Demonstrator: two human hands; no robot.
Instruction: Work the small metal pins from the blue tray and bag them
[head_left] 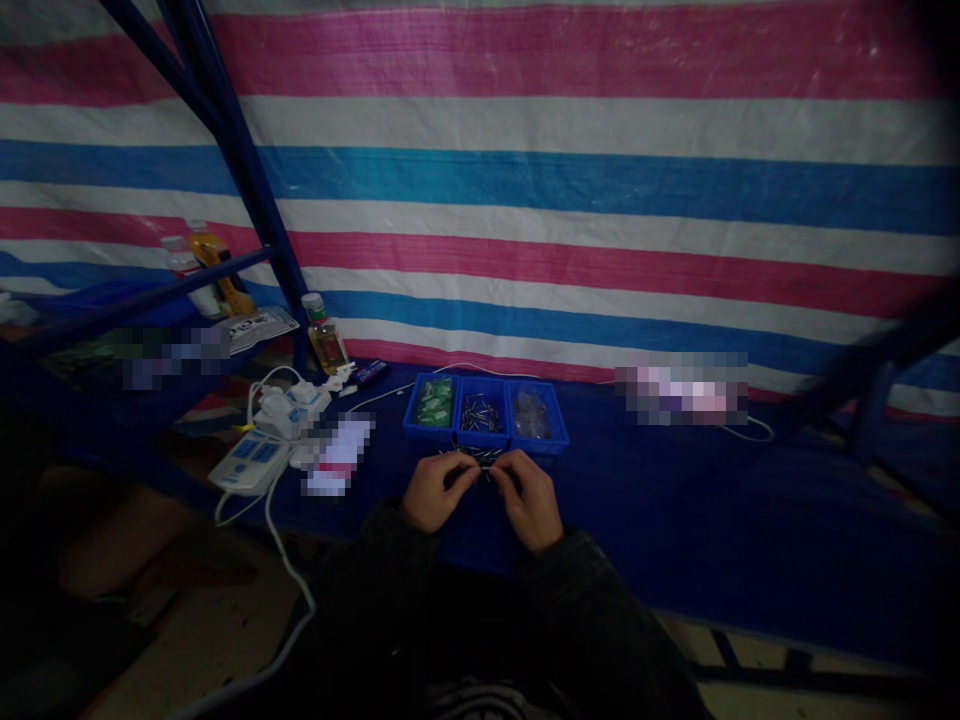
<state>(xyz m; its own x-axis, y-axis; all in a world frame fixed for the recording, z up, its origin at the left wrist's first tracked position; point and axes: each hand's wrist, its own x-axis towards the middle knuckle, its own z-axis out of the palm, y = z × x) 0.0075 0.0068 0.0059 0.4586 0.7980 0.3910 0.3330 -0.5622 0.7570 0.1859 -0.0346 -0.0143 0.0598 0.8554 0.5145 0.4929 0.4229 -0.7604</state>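
The fingers of the left hand (435, 492) and right hand (534, 500) pinch narrowly on a small, slim metallic piece (485, 469), between their tips. Just beyond, on the dark-blue counter (675, 520), stand three rectangular blue plastic trays (480, 437): at eleven o'clock green pieces (435, 402), at twelve slim dark pins (480, 412), at one clear plastic pieces (531, 415). At ten, a white printed sheet (259, 328) bears dark lettering, too blurred to read.
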